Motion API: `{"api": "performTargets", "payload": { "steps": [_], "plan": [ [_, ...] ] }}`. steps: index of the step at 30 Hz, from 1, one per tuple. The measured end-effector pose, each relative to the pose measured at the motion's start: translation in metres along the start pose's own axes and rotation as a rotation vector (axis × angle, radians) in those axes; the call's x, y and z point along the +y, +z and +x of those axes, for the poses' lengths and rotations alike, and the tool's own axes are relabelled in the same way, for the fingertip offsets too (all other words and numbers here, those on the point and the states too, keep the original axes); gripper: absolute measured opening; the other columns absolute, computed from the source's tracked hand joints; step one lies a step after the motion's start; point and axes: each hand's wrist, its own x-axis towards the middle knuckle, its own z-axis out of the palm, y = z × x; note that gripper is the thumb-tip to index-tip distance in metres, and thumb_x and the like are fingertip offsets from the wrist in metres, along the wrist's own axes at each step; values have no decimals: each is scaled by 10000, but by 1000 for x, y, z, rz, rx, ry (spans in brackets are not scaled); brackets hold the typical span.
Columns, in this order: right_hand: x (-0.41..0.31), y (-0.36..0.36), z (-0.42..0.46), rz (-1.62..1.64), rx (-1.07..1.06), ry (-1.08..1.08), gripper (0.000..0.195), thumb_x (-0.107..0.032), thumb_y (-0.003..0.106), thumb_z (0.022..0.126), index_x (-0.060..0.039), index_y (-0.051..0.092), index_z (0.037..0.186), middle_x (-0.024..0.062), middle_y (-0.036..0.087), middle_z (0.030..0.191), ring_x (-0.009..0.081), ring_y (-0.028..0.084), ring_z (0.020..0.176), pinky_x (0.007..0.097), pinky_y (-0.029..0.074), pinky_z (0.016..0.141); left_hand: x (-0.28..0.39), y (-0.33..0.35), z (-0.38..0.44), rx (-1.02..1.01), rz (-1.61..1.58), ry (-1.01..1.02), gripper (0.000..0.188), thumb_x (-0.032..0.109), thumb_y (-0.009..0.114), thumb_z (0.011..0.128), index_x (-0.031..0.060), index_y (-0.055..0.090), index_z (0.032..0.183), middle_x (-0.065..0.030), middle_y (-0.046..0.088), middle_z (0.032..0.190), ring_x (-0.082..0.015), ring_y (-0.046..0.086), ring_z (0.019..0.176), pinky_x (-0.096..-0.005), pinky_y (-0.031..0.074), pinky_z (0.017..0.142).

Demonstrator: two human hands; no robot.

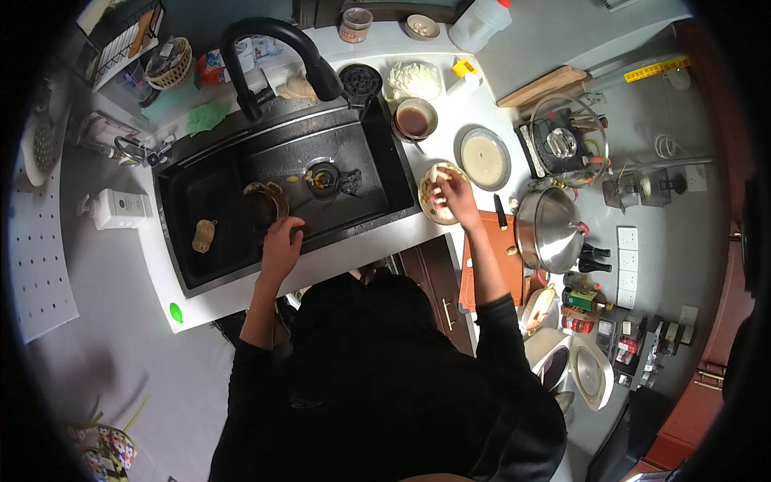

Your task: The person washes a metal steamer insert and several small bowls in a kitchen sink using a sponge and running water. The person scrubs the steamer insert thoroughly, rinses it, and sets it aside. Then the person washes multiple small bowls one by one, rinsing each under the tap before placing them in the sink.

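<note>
My right hand [455,196] is over a patterned bowl [429,211] on the counter right of the sink, its fingers bent around something whitish; whether it holds that is unclear. Beside the bowl stands a round metal pan [485,158] of pale batter-like liquid. My left hand [281,246] is above the front rim of the black sink [337,238], fingers slightly curled, with nothing visible in it. Near its fingertips a round pot or bowl [274,199] lies in the sink, partly hidden. A tan sponge-like piece [203,235] rests in the left part, and food scraps [316,179] lie at the drain.
A black faucet [271,30] arches over the sink. Right of it are a bowl of brown liquid [414,119], shredded cabbage [415,81], a black-handled knife [500,212], an orange cutting board [491,259] and a large lidded steel pot [547,229]. A white pump bottle [120,209] stands left.
</note>
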Motion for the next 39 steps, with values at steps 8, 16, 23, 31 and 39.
{"api": "performTargets", "payload": {
  "steps": [8, 16, 23, 31, 39],
  "plan": [
    [5, -9, 158, -284, 161, -1, 639, -393, 629, 1051, -17, 405, 1517, 133, 753, 832, 161, 672, 554, 310, 548, 471, 1, -17, -37, 186, 46, -166, 206, 53, 649, 939, 67, 664, 1144, -135, 686, 1093, -363, 659, 1065, -467, 520, 912],
    [0, -4, 194, -235, -11, -42, 471, -136, 524, 1052, 24, 431, 1485, 118, 706, 691, 143, 608, 470, 291, 511, 424, 48, 4, -91, 387, 122, -321, 178, 43, 645, 932, 43, 670, 1107, -143, 700, 1082, -376, 665, 1057, -463, 516, 920],
    [-32, -5, 166, -243, 1, -191, 477, -100, 562, 1010, 21, 533, 1471, 99, 651, 606, 147, 603, 457, 306, 480, 412, 94, 23, -109, 406, 157, -447, 187, 43, 643, 936, 38, 674, 1121, -157, 700, 1099, -379, 664, 1063, -448, 521, 918],
    [-64, 37, 123, -126, -217, -95, 372, -181, 522, 1057, 3, 576, 1376, 102, 668, 628, 140, 621, 453, 279, 495, 388, 88, 29, -71, 347, 128, -313, 181, 33, 643, 932, 37, 676, 1110, -150, 699, 1086, -377, 661, 1057, -451, 518, 921],
    [-1, 122, 122, -245, -439, 221, 311, -260, 555, 1024, 40, 634, 1012, 121, 652, 621, 161, 584, 428, 293, 443, 374, 65, 20, -29, 250, 17, -257, 185, 44, 648, 938, 56, 681, 1119, -129, 681, 1115, -372, 642, 1096, -471, 513, 941]
  ]
}}
